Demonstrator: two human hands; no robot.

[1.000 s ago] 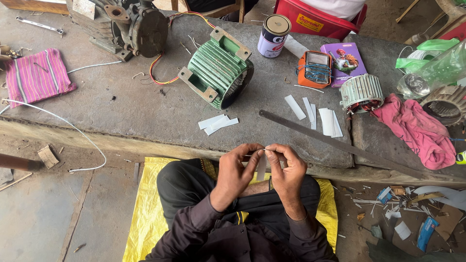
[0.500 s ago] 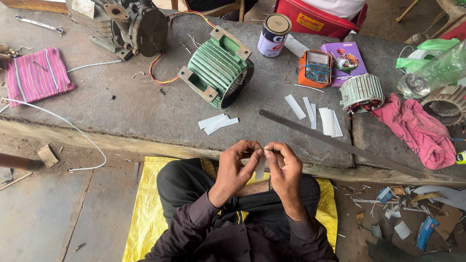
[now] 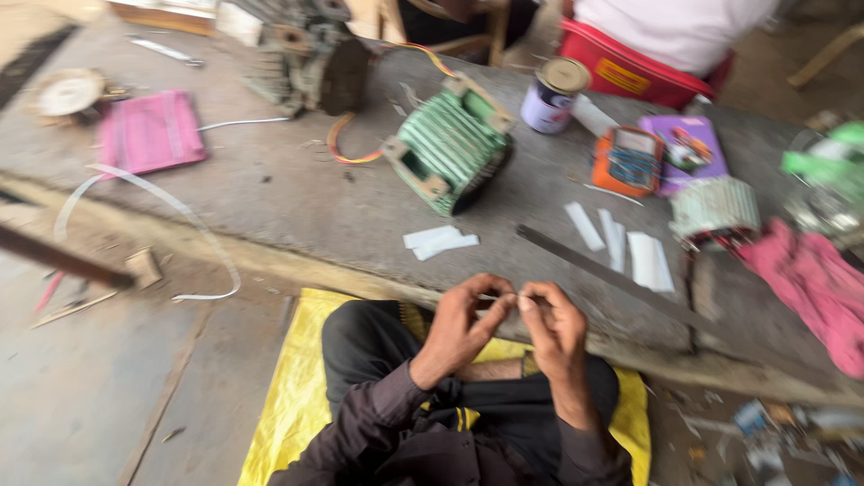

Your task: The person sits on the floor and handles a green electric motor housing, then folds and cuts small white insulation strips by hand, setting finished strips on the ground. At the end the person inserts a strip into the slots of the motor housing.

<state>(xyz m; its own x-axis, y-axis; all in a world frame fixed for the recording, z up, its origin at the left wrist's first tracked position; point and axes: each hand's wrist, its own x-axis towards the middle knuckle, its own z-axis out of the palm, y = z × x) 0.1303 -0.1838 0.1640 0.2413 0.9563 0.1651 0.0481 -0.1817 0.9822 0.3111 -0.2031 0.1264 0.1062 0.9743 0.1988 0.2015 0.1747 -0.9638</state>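
Left hand [image 3: 459,328], right hand [image 3: 553,328] — pinching thin strip [image 3: 500,297] together

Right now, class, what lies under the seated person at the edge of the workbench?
A yellow sheet is spread on the floor beneath the person, showing on both sides of the dark trousers. The legs and body cover its middle, so anything lying there cannot be seen.

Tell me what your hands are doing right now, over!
Left hand and right hand together, pinching a thin pale strip between fingertips. Held over the lap, just below the bench edge. Nothing between the hands.
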